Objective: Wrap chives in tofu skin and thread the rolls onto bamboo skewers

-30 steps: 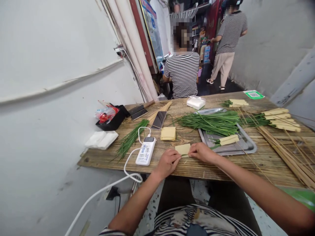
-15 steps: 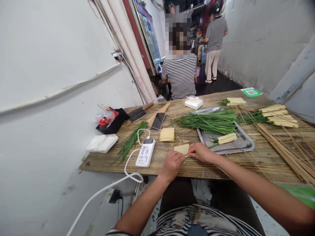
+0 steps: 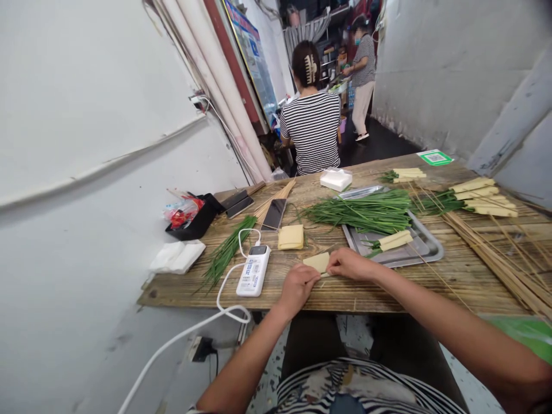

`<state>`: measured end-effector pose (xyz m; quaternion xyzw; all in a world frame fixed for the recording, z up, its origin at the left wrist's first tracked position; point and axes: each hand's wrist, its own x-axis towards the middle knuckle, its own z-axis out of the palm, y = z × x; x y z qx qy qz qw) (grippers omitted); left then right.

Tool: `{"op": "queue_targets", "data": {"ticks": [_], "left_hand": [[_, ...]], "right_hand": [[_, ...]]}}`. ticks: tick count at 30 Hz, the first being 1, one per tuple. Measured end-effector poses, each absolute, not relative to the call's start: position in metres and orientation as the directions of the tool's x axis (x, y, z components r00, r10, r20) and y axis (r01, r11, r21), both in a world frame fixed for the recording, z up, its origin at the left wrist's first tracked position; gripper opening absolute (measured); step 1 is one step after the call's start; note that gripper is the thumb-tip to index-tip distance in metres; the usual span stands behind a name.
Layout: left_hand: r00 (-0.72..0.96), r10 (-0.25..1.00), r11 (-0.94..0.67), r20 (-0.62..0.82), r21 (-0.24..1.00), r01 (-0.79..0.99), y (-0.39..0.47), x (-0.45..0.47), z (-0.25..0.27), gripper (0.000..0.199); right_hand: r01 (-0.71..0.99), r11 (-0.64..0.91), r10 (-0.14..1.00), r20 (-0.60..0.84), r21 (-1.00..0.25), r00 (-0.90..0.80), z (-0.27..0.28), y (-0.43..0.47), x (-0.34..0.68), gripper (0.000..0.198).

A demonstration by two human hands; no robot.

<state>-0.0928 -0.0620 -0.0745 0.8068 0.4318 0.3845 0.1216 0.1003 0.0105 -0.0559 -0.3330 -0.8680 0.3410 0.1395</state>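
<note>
A pale yellow tofu sheet (image 3: 317, 262) lies flat on the wooden table (image 3: 267, 287) in front of me. My left hand (image 3: 298, 286) pinches its near left edge. At the near right edge, my right hand (image 3: 346, 263) is closed on the same sheet with bent fingers. The near edge between the hands looks slightly rolled; what is inside cannot be made out. Behind the sheet sits a stack of tofu sheets (image 3: 290, 237). To the right, a metal tray (image 3: 425, 241) holds green chives (image 3: 366, 211) and a few finished rolls (image 3: 394, 240) on skewers.
A white power bank (image 3: 253, 271) with a cable, loose chives (image 3: 228, 253) and a phone (image 3: 274, 214) lie left. Wooden skewers (image 3: 491, 259) and more rolls (image 3: 483, 196) are right. A black box (image 3: 196, 218) stands by the wall. Two people are beyond the table.
Both hands stay on the sheet with only slight finger movement. The view has shifted a little. The standing person beyond the table has turned.
</note>
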Motion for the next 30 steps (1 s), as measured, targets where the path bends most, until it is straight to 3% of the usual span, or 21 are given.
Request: {"op": "queue_targets", "data": {"ticks": [3,7,11,14,19,25,30], "left_hand": [[0.301,0.814,-0.564,0.497,0.552,0.615,-0.063,-0.092,-0.073,0.018],[0.323,0.834,-0.542,0.448,0.551,0.634,-0.062,-0.091,-0.068,0.018],[0.324,0.858,-0.509,0.398,0.578,0.638,-0.061,-0.091,-0.066,0.015],[0.308,0.867,-0.495,0.393,0.602,0.626,-0.060,-0.091,-0.066,0.015],[0.306,0.878,-0.477,0.368,0.610,0.633,-0.059,-0.091,-0.066,0.016],[0.252,0.910,-0.413,0.330,0.654,0.634,-0.057,-0.093,-0.067,0.017],[0.257,0.909,-0.413,0.329,0.621,0.666,-0.057,-0.094,-0.070,0.019]], "right_hand": [[0.485,0.616,0.692,0.133,-0.621,-0.709,-0.052,-0.002,0.101,0.017],[0.500,0.787,0.612,0.358,-0.361,-0.705,-0.051,-0.027,0.102,0.022],[0.480,0.871,0.481,0.390,-0.106,-0.785,-0.061,-0.039,0.103,0.027],[0.452,0.892,0.417,0.408,-0.012,-0.813,-0.070,-0.038,0.102,0.029],[0.451,0.892,0.423,0.357,-0.004,-0.833,-0.071,-0.032,0.101,0.030],[0.431,0.896,0.444,0.223,-0.106,-0.868,-0.060,-0.019,0.100,0.025],[0.389,0.895,0.429,0.188,-0.218,-0.883,-0.054,-0.006,0.098,0.030]]}}
